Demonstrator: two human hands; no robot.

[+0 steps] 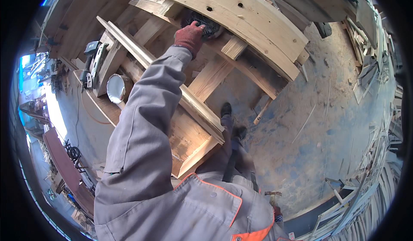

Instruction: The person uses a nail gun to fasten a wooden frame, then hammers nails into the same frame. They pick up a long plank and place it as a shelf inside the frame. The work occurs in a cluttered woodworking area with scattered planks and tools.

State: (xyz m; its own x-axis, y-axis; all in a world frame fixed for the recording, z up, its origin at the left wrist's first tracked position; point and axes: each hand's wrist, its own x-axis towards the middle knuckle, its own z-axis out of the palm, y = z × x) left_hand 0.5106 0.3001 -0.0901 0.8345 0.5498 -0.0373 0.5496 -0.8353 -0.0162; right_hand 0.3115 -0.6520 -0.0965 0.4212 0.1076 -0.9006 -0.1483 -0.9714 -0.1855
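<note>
My left hand (188, 36), in a red knit glove, reaches to a dark container (215, 33) that holds a heap of thin nails (205, 25). Its fingers are bent down at the nails; what lies between them is hidden. The container sits under the edge of a wide plank (254, 13) with dark holes in it. Low beside my body, my right hand (278, 214), in a red and dark glove, is closed around a hammer (273, 193). Only the hammer's head end shows above the glove.
A nail gun (94, 64) and a white-topped tub (116, 89) stand on the left of the wooden frame. Long boards (200, 107) cross under my left arm. A wooden handle (263, 111) juts below the frame. Scrap strips (365, 189) pile up at right.
</note>
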